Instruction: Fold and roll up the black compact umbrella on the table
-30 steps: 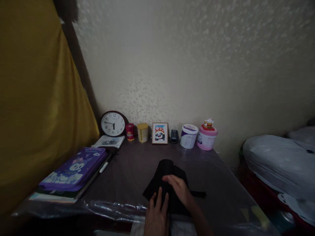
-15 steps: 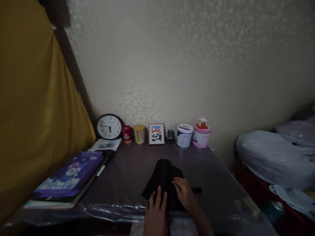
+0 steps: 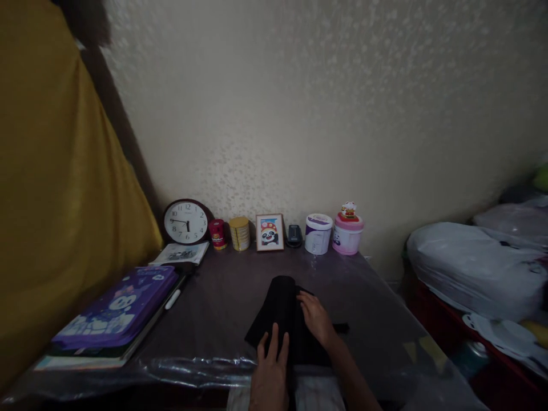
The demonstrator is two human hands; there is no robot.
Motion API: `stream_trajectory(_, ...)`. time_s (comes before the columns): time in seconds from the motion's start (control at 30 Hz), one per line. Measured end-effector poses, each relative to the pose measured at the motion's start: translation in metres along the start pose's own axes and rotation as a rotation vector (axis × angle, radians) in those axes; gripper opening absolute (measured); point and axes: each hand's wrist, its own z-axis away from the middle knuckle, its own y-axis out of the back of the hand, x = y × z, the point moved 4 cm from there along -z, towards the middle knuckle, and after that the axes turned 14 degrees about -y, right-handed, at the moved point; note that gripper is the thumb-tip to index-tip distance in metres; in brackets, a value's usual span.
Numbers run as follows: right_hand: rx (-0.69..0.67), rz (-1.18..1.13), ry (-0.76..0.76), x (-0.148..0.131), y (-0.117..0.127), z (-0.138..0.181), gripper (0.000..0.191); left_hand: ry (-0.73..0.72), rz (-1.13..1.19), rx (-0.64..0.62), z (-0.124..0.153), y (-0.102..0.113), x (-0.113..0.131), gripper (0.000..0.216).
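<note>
A black cloth (image 3: 278,311) lies folded on the dark table (image 3: 222,302), near its front edge. My left hand (image 3: 270,365) rests flat on the near part of the cloth, fingers stretched and slightly apart. My right hand (image 3: 315,318) lies on the cloth's right side, fingers curled down onto the fabric near its upper fold. A thin black strip (image 3: 340,328) sticks out from the cloth to the right of my right hand.
Along the wall stand a round clock (image 3: 185,222), a red tin (image 3: 218,234), a gold tin (image 3: 239,233), a framed panda picture (image 3: 269,232), a white tub (image 3: 318,234) and a pink tub (image 3: 347,237). A purple case (image 3: 117,307) lies left. Bagged bundles (image 3: 471,268) sit right.
My right hand has slid farther up along the cloth toward its far fold. The left hand stays put. The view has drifted slightly, shifting everything left.
</note>
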Motion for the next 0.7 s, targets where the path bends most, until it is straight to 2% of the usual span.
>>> stream_trajectory(0.13,-0.103,0.043,0.014,-0.005,-0.007,0.005,0.032,0.011,0.053,-0.02,0.0,0.006,-0.006,0.076)
stream_trajectory(0.23,-0.15,0.047,0.041,-0.007,-0.002,0.032,0.029,0.032,0.07,-0.06,-0.001,0.012,-0.004,0.077)
stream_trajectory(0.37,-0.255,0.013,0.135,-0.018,0.016,0.076,0.024,0.0,0.036,-0.102,-0.002,0.017,0.001,0.074)
stream_trajectory(0.43,-0.29,-0.021,0.149,-0.021,0.026,0.088,0.022,-0.007,0.009,-0.099,-0.002,0.017,0.002,0.075)
stream_trajectory(0.5,-0.211,-0.033,0.057,-0.014,0.037,0.087,0.024,-0.012,-0.004,-0.109,-0.002,0.016,0.002,0.076)
stream_trajectory(0.6,-0.025,0.015,-0.221,0.012,0.049,0.072,0.026,-0.015,0.006,-0.164,-0.004,0.016,0.003,0.076)
stream_trajectory(0.7,0.004,-0.004,-0.387,0.035,0.048,0.057,0.024,0.042,0.018,-0.233,-0.005,0.019,0.004,0.077)
